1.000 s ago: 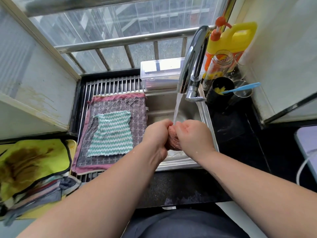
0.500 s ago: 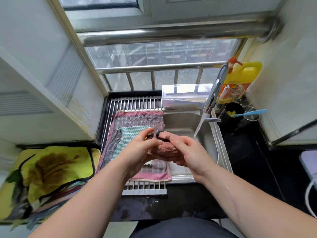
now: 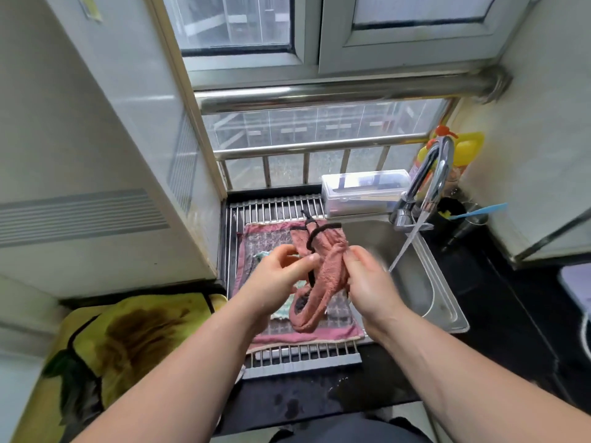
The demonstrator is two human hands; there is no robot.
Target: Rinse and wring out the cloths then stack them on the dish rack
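Left hand (image 3: 278,276): thumb and fingers pinched on the salmon cloth (image 3: 329,266), at its black trim
Right hand (image 3: 367,282): fingers curled round the bunched right side of the same cloth
Salmon cloth: held up between both hands, twisted and hanging over the middle of the dish rack (image 3: 287,356); whether its lower loop touches the stack cannot be told
Stack on the rack: grey cloth with a pink border (image 3: 265,241) lying flat, teal-and-white cloth (image 3: 281,313) on it, largely hidden by the hands
Step, as judged: opening out the wrung cloth for laying on the stack

Risks: laid twisted, it would sit as a lump and shed water onto the cloths beneath; the tap (image 3: 431,174) is running into the sink (image 3: 447,314), so a swing to the right would wet it again

Room: bare bars at the rack's front and rear edges; clear plastic box (image 3: 364,190) at the rear right corner; wall tight along the left edge; yellow cloth pile (image 3: 144,321) off the front left corner
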